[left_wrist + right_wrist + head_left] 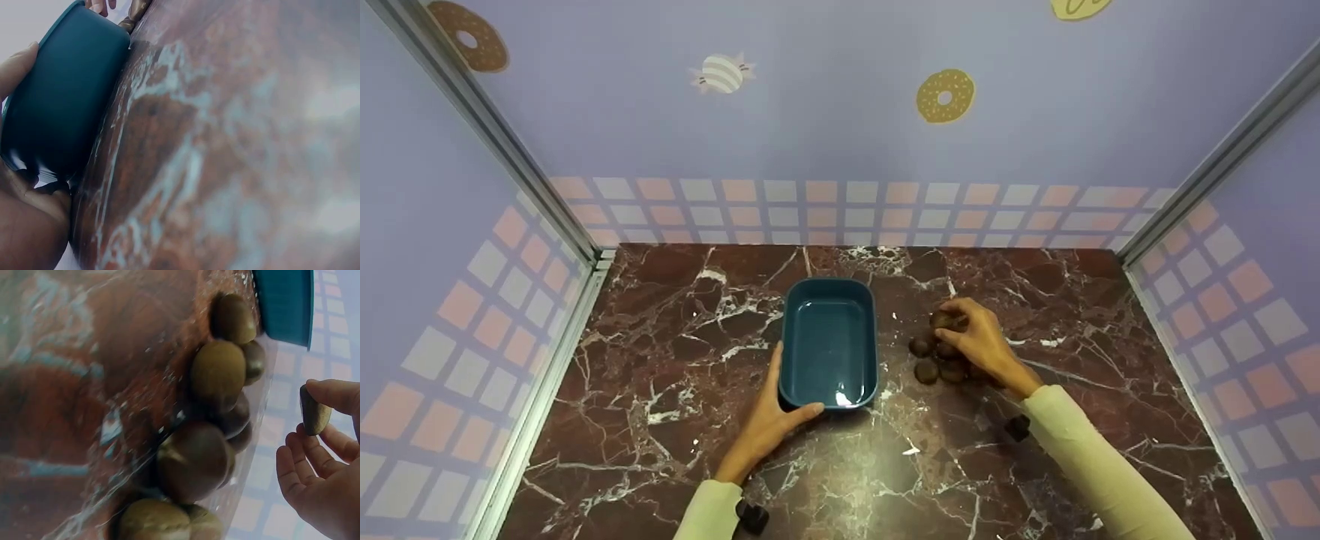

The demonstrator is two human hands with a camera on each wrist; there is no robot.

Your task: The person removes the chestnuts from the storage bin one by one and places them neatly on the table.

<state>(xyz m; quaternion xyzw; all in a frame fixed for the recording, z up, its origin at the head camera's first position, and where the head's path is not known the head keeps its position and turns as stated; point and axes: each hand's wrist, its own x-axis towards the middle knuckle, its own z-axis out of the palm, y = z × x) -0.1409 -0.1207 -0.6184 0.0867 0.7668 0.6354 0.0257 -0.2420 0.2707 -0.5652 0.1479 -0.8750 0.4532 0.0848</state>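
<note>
A deep blue-green rectangular baking dish (829, 345) stands on the marbled tabletop, with nothing in it. My left hand (767, 421) holds it at the near left corner, its thumb on the near rim and its fingers along the left side. To the right of the dish lies a group of glossy brown chestnuts (927, 370), some with tan bases. Over the far end of that group, my right hand (981, 341) pinches one chestnut (316, 412) between thumb and fingertips. In the right wrist view this chestnut is raised off the table.
Dark red marbled tabletop (660, 337) with white veins lies under everything. A patterned back wall (825, 135) and two side walls with metal edge rails (562, 360) enclose it. Black straps show at both wrists.
</note>
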